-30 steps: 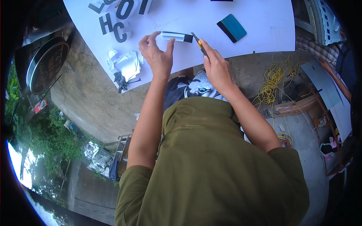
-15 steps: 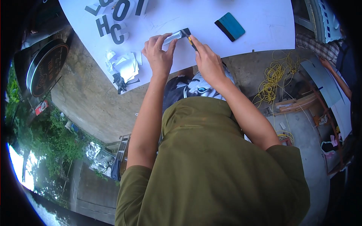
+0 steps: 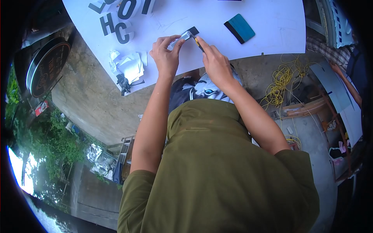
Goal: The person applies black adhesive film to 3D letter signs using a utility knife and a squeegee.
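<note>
My left hand [image 3: 166,55] is closed at the near side of the white table, thumb and fingers pinching a small white piece with a grey face [image 3: 182,38], perhaps a raised letter. A black strip [image 3: 193,30] sticks out past its far right end. In my right hand [image 3: 217,66] is a utility knife [image 3: 199,43] with a yellow and black handle. Its front end points up and left, right at the end of the piece. A teal squeegee [image 3: 241,28] with a black edge lies to the right.
Raised dark-faced letters [image 3: 122,33] stand at the table's [image 3: 268,39] upper left. Crumpled white paper scraps [image 3: 130,66] and a dark crumpled bit [image 3: 123,83] lie at its left corner. Yellow cord [image 3: 280,83] is coiled on the floor; another person's arm [image 3: 345,79] shows far right.
The view has shifted slightly. The knife's front end has moved a little down off the black strip, which now shows more fully. Both hands keep their holds.
</note>
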A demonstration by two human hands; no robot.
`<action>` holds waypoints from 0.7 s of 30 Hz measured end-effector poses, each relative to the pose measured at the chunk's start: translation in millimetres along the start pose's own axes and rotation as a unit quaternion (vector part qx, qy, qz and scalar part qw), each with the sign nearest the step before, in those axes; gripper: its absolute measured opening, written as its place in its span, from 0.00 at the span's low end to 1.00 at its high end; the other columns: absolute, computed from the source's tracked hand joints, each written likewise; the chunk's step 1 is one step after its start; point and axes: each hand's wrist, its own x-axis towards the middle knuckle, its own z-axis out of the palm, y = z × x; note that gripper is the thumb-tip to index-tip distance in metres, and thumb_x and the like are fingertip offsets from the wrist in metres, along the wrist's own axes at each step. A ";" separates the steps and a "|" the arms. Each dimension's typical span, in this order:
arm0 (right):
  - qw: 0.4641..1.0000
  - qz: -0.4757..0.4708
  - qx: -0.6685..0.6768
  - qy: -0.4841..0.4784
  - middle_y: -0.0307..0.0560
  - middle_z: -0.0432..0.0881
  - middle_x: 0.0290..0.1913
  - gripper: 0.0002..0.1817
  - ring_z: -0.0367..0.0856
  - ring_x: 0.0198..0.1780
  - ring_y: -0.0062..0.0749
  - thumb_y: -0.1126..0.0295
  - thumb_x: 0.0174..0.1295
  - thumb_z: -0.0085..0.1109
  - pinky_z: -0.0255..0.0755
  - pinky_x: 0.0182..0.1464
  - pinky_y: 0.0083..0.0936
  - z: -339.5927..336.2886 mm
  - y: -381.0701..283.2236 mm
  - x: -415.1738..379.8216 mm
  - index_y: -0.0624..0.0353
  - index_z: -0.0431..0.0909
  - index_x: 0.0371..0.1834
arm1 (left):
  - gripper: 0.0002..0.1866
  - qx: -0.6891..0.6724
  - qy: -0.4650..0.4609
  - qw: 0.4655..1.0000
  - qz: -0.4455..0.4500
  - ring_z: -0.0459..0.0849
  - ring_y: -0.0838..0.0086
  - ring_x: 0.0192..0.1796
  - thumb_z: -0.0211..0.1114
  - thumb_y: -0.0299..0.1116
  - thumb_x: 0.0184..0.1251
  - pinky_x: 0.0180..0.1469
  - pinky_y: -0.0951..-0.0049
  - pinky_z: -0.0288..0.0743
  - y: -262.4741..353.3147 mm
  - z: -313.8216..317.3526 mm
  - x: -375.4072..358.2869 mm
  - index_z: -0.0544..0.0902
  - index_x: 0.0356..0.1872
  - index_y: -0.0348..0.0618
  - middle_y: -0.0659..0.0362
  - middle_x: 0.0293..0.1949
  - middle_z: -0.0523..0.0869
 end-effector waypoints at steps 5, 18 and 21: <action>1.000 -0.014 -0.023 0.001 0.54 0.86 0.49 0.34 0.89 0.42 0.58 0.74 0.77 0.57 0.84 0.48 0.52 -0.9 4.0 1.7 0.41 0.68 0.86 | 0.12 -0.032 -0.026 0.999 -0.034 0.82 0.66 0.54 0.81 0.48 0.66 0.61 0.58 0.64 -6.9 3.1 -0.9 0.97 0.45 0.60 0.65 0.45 0.89; 0.999 -0.022 -0.046 -0.016 0.54 0.85 0.48 0.35 0.89 0.41 0.60 0.76 0.75 0.56 0.84 0.47 0.52 -5.5 3.8 3.5 0.42 0.67 0.86 | 0.11 -0.017 -0.020 0.999 -0.037 0.82 0.65 0.54 0.80 0.49 0.67 0.61 0.57 0.63 -5.8 4.8 -1.9 0.97 0.45 0.61 0.65 0.46 0.90; 0.999 -0.015 -0.042 -0.019 0.55 0.85 0.48 0.36 0.89 0.41 0.60 0.75 0.75 0.56 0.84 0.47 0.53 -5.5 2.6 -0.7 0.42 0.66 0.86 | 0.11 -0.005 -0.014 1.000 -0.028 0.82 0.65 0.54 0.80 0.49 0.66 0.61 0.57 0.63 -6.6 5.3 -2.1 0.97 0.45 0.60 0.65 0.45 0.90</action>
